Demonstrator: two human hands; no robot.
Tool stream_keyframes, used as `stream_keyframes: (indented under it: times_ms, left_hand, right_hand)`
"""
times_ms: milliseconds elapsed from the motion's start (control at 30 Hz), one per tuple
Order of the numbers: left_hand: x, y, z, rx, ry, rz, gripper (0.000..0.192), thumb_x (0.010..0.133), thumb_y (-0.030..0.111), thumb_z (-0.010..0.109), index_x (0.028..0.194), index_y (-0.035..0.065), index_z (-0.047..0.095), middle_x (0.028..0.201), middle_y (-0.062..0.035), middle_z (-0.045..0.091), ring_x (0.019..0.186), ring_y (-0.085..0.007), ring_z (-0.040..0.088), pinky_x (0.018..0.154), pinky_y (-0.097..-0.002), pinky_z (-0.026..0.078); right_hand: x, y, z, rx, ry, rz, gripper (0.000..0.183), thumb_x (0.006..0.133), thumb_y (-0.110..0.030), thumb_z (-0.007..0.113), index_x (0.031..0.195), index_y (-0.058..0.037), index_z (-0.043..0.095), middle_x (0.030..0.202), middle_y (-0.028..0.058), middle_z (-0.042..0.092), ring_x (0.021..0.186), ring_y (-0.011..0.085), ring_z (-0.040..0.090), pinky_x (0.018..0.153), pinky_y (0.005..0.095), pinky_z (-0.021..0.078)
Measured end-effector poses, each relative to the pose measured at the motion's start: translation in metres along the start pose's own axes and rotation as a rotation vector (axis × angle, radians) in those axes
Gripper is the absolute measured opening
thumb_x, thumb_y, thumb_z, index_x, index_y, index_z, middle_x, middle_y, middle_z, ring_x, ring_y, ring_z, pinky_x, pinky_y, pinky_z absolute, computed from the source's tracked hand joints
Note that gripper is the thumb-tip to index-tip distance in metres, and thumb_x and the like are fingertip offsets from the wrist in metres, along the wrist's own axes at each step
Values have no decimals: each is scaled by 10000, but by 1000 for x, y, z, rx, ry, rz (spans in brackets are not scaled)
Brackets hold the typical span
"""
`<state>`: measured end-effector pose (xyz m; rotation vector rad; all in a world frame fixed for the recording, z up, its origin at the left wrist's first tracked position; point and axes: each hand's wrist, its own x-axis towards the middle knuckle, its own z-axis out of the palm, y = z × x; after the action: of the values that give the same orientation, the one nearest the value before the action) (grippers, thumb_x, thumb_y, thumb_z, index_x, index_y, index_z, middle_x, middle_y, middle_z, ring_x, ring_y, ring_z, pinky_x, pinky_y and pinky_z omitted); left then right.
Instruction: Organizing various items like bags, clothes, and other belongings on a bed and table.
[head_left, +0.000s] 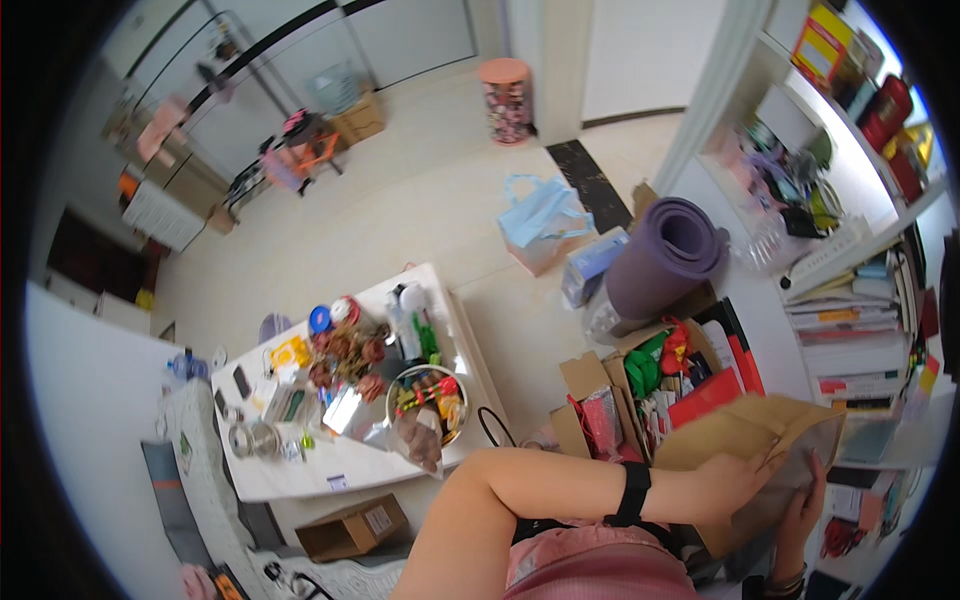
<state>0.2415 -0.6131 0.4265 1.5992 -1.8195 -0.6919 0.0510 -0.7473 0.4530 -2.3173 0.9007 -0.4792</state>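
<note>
A brown kraft paper bag (731, 427) is in front of me at the lower right, its upper part creased and folded over. My left hand (735, 480) reaches across my body and grips it near the middle, the fingertips partly hidden in the paper's folds. At the bag's right side, my right hand (802, 506) holds it with the fingers spread along the paper. Just beyond the bag is an open cardboard box (622, 367) with a red packet (703, 397) and green fabric (643, 370). What the bag contains is hidden.
On my right, shelves (810, 300) hold books and papers. A rolled purple mat (652, 262) stands beyond the boxes, near a light blue bag (544, 214). To the left, a white table (300, 480) carries dried flowers (349, 352) and a round container (394, 405) of small items.
</note>
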Motion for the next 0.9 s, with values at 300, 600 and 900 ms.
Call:
stream_keyframes:
  times_ms: [300, 600, 900]
  left_hand:
    - [-75, 20, 22, 179, 293, -393, 691, 737, 136, 610, 1354, 37, 317, 1209, -232, 488, 629, -286, 631, 490, -385, 500]
    - [-247, 30, -95, -59, 693, -465, 532, 858, 176, 487, 1371, 223, 353, 1232, -155, 480, 903, -330, 604, 739, -394, 519]
    - [-417, 109, -119, -145, 1323, -940, 358, 892, 12, 408, 1238, 40, 495, 1120, -80, 566, 736, -93, 542, 632, -208, 439]
  right_hand:
    - [27, -40, 8, 186, -170, -276, 520, 766, 53, 297, 1267, 50, 437, 1307, 138, 456, 1207, 235, 426, 1048, 320, 263]
    - [81, -125, 36, 315, -264, -397, 512, 793, 60, 295, 1291, 56, 413, 1325, 149, 441, 1231, 224, 416, 1049, 315, 274]
    - [133, -223, 90, 489, -317, -545, 521, 801, 51, 308, 1313, 42, 405, 1340, 131, 439, 1241, 201, 409, 1056, 298, 266]
